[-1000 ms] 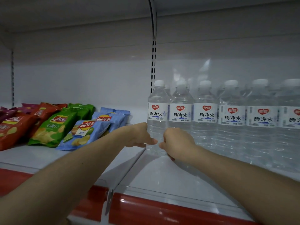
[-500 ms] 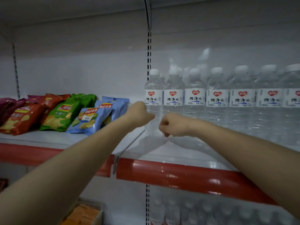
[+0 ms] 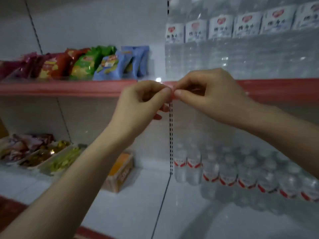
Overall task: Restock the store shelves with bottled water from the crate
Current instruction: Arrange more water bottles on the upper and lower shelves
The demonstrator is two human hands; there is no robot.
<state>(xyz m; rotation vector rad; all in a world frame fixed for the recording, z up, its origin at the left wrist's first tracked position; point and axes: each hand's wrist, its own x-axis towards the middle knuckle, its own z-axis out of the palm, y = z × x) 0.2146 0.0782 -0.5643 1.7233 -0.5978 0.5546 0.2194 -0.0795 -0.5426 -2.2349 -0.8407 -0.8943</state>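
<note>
1. Both hands, left hand (image 3: 141, 100) and right hand (image 3: 207, 94), are hovering mid-frame before the shelf edge (image 3: 60, 87), fingers curled, holding nothing visible.
2. Bottled water (image 3: 241, 31) is standing in rows at upper right; the crate is not showing.
3. Likely between bottles, so the next move is calling for a reach to the crate.

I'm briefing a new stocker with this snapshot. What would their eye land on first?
At centre, the left hand and right hand meet with fingers curled, fingertips nearly touching, in front of the red shelf edge. Behind them, water bottles fill the upper shelf's right side, with bright chip bags on its left. Red-labelled bottles crowd the lower shelf at right.
</note>
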